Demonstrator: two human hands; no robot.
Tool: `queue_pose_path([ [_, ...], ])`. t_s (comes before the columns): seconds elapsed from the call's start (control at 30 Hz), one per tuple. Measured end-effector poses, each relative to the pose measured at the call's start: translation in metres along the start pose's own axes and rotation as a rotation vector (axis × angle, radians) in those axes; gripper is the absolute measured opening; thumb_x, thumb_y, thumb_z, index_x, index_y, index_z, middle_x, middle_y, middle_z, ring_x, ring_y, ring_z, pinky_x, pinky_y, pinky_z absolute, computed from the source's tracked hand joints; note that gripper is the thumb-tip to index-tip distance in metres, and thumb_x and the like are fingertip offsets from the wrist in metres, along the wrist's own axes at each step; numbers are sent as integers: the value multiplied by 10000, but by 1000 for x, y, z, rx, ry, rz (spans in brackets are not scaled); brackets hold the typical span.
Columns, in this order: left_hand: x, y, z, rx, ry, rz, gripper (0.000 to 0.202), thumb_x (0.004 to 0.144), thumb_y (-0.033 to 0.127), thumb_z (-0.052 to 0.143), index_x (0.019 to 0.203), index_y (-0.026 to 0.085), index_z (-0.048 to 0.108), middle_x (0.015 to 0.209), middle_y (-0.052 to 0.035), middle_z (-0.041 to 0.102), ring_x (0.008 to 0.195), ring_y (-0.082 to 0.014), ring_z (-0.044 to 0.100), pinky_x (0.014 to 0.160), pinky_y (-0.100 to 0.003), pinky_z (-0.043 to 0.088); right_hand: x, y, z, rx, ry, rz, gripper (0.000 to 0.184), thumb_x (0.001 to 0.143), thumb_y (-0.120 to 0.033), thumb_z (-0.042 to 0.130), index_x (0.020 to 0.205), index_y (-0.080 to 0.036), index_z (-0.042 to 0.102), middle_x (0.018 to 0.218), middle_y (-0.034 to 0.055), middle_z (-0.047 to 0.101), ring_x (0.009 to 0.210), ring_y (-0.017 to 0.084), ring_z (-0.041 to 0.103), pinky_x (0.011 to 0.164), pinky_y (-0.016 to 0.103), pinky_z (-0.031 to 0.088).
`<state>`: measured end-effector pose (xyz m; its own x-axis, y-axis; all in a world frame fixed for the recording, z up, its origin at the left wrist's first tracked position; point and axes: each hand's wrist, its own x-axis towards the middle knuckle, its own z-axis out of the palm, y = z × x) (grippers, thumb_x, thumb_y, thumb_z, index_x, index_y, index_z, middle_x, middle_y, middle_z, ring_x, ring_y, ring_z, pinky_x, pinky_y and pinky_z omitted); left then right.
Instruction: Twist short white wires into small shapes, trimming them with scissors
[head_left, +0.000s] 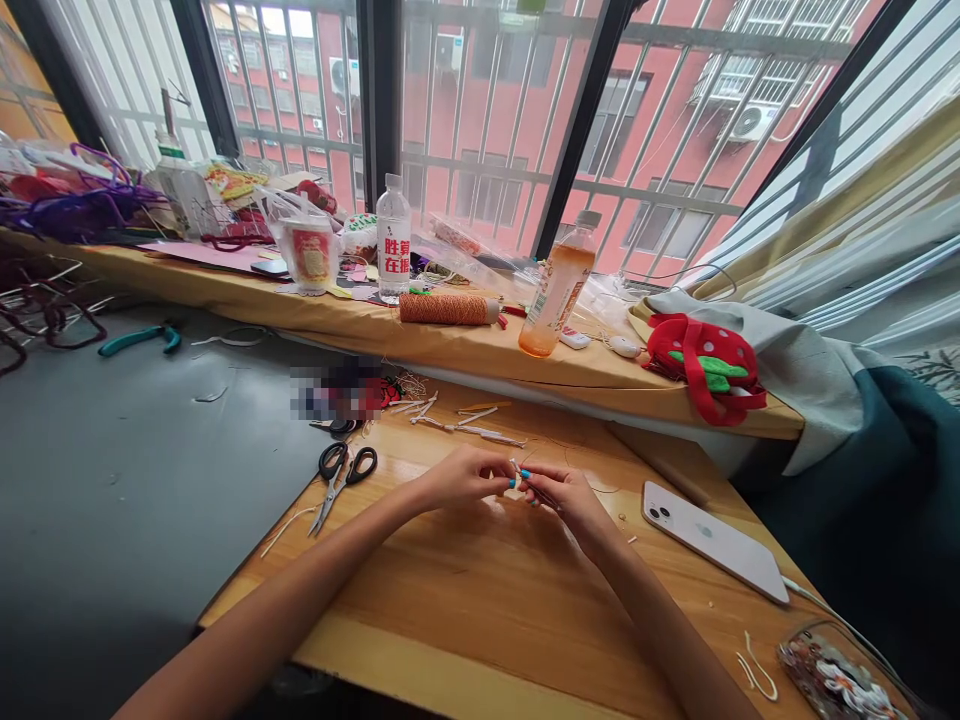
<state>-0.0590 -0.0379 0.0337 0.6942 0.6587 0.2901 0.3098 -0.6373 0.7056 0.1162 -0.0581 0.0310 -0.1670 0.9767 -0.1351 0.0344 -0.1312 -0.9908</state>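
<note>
A thin white piece [517, 467], too small to make out in detail, is held just above the wooden tabletop [487, 600], near its middle. Both hands meet on it. The left hand [465, 478] is closed, pinching it from one side with its fingertips. The right hand [566, 495] is closed as well, pinching it from the other side, and the two sets of fingertips nearly touch.

Just beyond the hands lies a scatter of short white cord bits [450, 418], too fine to count exactly. To the left one pair of black-handled scissors [341, 475] lies open, straddling the edge between the wood and a grey mat [112, 480]. To the right are two phones. A white phone [712, 540] lies face down near the tabletop's right edge, and a phone in a patterned case [840, 680] sits at the near right corner, with one looped cord scrap [757, 675] beside it.

The wood between the forearms and out to the near edge is bare, and so is most of the grey mat.

Behind it all runs a yellow-covered ledge [337, 320]. It carries two bottles, a clear bottle [393, 240] and an orange drink bottle [559, 290], with one spool of orange thread [446, 308] between them and one strawberry pouch [705, 365] at its right end. One pair of teal pliers [142, 338] lies on the mat's far side.
</note>
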Motion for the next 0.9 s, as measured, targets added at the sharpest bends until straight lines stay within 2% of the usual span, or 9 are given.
queue_pose_path([
  [0.07, -1, -3, 2, 69, -11, 34, 217, 790, 238, 403, 857, 153, 591, 676, 2, 590, 573, -79, 479, 524, -157, 329, 0, 2, 2, -151, -11, -55, 241, 610, -270, 575, 791, -142, 668, 589, 10, 593, 497, 95, 486, 512, 241, 383],
  [0.13, -2, -5, 4, 194, 29, 76, 219, 800, 230, 392, 862, 156, 588, 733, -9, 597, 636, -88, 508, 570, -162, 346, -2, 3, 4, -337, -19, -118, 249, 653, -235, 506, 826, -147, 661, 587, 6, 588, 490, 101, 483, 508, 240, 377],
  [0.2, -4, -6, 5, 369, 71, 117, 220, 814, 231, 375, 862, 164, 579, 780, -15, 586, 667, -92, 519, 582, -171, 351, -4, 3, 7, -520, -25, -200, 261, 677, -189, 449, 833, -155, 655, 621, 13, 596, 525, 115, 498, 535, 241, 381],
  [0.3, -7, -3, 5, 712, 89, 226, 225, 830, 208, 336, 846, 170, 558, 785, -15, 562, 645, -97, 512, 546, -193, 339, -7, 3, 11, -720, -39, -320, 228, 694, -159, 426, 742, -158, 649, 668, 28, 595, 615, 138, 515, 590, 242, 380],
  [0.43, -10, 3, 2, 1039, 133, 482, 227, 836, 160, 304, 839, 150, 531, 865, -27, 560, 672, -108, 499, 563, -228, 338, -8, 3, 16, -841, -78, -377, 213, 709, -126, 404, 640, -162, 603, 631, 18, 564, 601, 134, 495, 575, 231, 372],
  [0.53, -11, 5, 0, 1107, 178, 527, 219, 834, 145, 305, 857, 141, 523, 901, -34, 562, 671, -105, 495, 575, -236, 338, -9, 4, 17, -864, -102, -398, 206, 703, -88, 401, 667, -151, 594, 646, 25, 563, 608, 134, 498, 580, 230, 378],
  [0.6, -11, 3, -1, 1074, 170, 465, 212, 828, 143, 319, 834, 150, 531, 794, -19, 572, 661, -109, 496, 580, -233, 336, -10, 5, 18, -863, -129, -419, 204, 714, -90, 409, 731, -144, 605, 671, 36, 575, 630, 139, 510, 596, 234, 387],
  [0.7, -8, -5, 0, 888, 162, 308, 187, 807, 171, 370, 816, 178, 557, 689, -1, 572, 659, -112, 507, 582, -215, 336, -12, 4, 16, -843, -199, -467, 230, 742, -112, 406, 832, -156, 613, 731, 49, 594, 667, 142, 530, 622, 237, 401],
  [0.9, 1, -27, 6, 185, 122, -49, 237, 779, 203, 388, 806, 168, 621, 627, 9, 596, 594, -84, 514, 568, -163, 354, -14, 3, 13, -848, -281, -579, 224, 776, -145, 387, 880, -173, 582, 784, 54, 592, 685, 139, 535, 645, 243, 405],
])
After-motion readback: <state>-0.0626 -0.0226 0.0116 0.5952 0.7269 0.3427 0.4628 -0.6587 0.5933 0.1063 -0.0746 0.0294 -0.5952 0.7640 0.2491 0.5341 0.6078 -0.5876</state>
